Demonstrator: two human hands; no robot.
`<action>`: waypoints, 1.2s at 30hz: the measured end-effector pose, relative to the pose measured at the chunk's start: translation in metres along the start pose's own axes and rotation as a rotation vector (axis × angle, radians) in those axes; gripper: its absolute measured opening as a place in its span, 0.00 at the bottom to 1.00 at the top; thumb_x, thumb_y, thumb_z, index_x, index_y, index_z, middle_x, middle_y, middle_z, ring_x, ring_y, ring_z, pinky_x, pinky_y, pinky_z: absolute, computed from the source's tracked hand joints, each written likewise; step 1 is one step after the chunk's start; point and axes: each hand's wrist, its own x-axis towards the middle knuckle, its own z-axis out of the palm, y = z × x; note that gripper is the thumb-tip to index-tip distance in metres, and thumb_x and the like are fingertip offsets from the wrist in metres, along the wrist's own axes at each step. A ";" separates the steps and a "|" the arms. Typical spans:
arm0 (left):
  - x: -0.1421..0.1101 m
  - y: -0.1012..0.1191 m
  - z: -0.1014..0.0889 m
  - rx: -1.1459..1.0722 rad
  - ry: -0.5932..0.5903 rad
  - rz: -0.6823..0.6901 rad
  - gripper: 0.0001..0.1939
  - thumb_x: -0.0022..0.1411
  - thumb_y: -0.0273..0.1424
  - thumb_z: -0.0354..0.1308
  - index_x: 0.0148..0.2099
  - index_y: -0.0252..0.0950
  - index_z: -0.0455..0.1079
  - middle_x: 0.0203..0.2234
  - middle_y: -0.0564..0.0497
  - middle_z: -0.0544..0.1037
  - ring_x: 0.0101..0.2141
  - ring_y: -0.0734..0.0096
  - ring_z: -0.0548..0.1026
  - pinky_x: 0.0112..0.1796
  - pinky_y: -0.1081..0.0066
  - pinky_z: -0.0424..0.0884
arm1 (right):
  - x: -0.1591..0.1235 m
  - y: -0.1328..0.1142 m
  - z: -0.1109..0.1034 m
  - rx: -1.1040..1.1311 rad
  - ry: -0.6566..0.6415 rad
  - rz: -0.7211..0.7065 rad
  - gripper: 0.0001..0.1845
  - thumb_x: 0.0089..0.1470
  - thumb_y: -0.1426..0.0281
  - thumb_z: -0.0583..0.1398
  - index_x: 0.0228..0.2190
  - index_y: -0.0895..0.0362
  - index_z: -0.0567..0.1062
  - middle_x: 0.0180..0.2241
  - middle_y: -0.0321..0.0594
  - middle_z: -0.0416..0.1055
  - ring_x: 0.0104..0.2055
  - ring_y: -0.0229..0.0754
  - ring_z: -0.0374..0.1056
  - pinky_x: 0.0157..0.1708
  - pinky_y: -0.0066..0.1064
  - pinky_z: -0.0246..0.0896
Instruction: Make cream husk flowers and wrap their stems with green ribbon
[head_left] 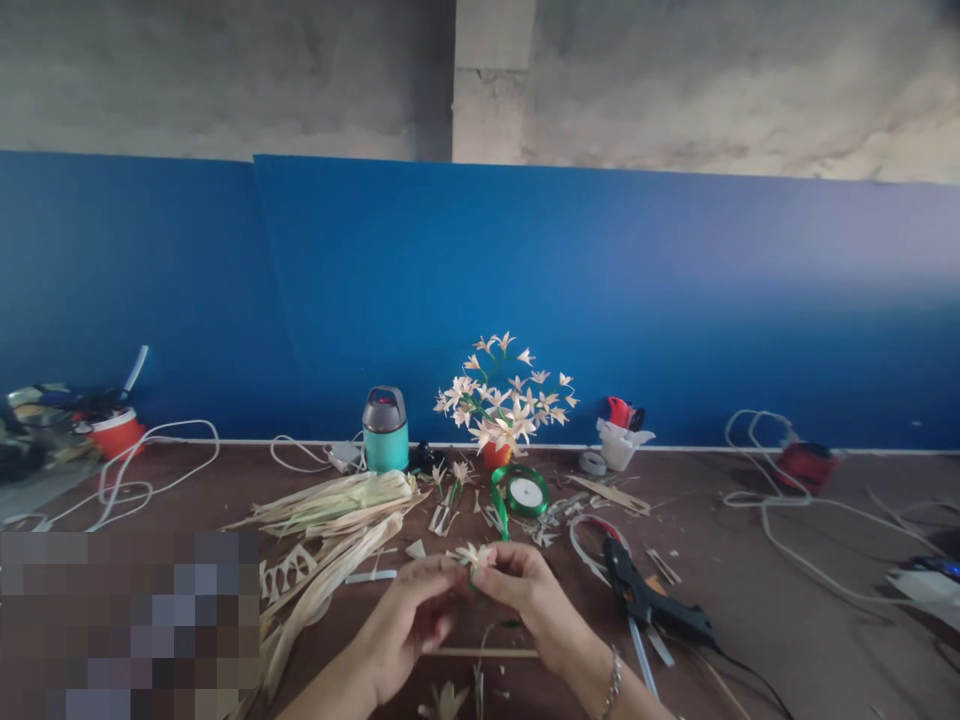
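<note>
A small cream-coloured flower (pixel 474 556) with pointed petals is pinched between my two hands, low in the middle of the view. The fingers of my left hand (pixel 416 615) close on its left side. On the right side, the thumb and fingers of my right hand (pixel 534 598) grip it, with a bit of green showing underneath. Green ribbon runs from a spool (pixel 527 492) down to the right hand. Beyond the spool, a bunch of similar flowers on green stems (pixel 510 400) stands in an orange pot (pixel 496 456). Part of the held flower's base is hidden by my fingers.
Dried corn husks (pixel 337 500) lie on the left. A black glue gun (pixel 660 600) with its cord rests on the right. A teal lantern-like object (pixel 386 435), a white cup (pixel 618 445) and looped white cables (pixel 780 530) line the back near the blue panel (pixel 420 280). Scraps litter the table.
</note>
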 end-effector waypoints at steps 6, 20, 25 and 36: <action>0.000 0.002 0.004 0.323 0.171 0.163 0.14 0.46 0.38 0.63 0.30 0.31 0.71 0.07 0.59 0.63 0.09 0.85 0.54 0.12 0.81 0.44 | 0.005 0.004 -0.001 -0.186 0.131 -0.052 0.19 0.35 0.56 0.65 0.18 0.60 0.70 0.14 0.28 0.56 0.17 0.28 0.45 0.16 0.23 0.37; 0.002 -0.004 0.001 0.144 0.009 0.083 0.15 0.45 0.38 0.64 0.24 0.33 0.64 0.17 0.57 0.68 0.12 0.86 0.58 0.13 0.81 0.45 | 0.005 0.007 0.001 -0.175 0.062 -0.051 0.20 0.36 0.56 0.65 0.20 0.60 0.69 0.15 0.28 0.58 0.17 0.28 0.45 0.16 0.23 0.38; 0.003 -0.005 0.001 0.114 -0.001 0.072 0.14 0.46 0.37 0.63 0.24 0.34 0.62 0.16 0.57 0.67 0.12 0.86 0.58 0.13 0.81 0.44 | 0.002 0.002 0.003 -0.231 0.051 -0.048 0.19 0.38 0.56 0.63 0.20 0.60 0.71 0.15 0.29 0.59 0.17 0.28 0.45 0.16 0.24 0.37; 0.002 -0.002 0.002 0.184 0.020 0.064 0.17 0.44 0.41 0.64 0.24 0.34 0.62 0.10 0.63 0.57 0.11 0.86 0.54 0.12 0.81 0.39 | 0.004 0.005 0.003 -0.259 0.067 -0.095 0.11 0.38 0.64 0.62 0.20 0.61 0.71 0.17 0.30 0.59 0.19 0.30 0.48 0.19 0.24 0.42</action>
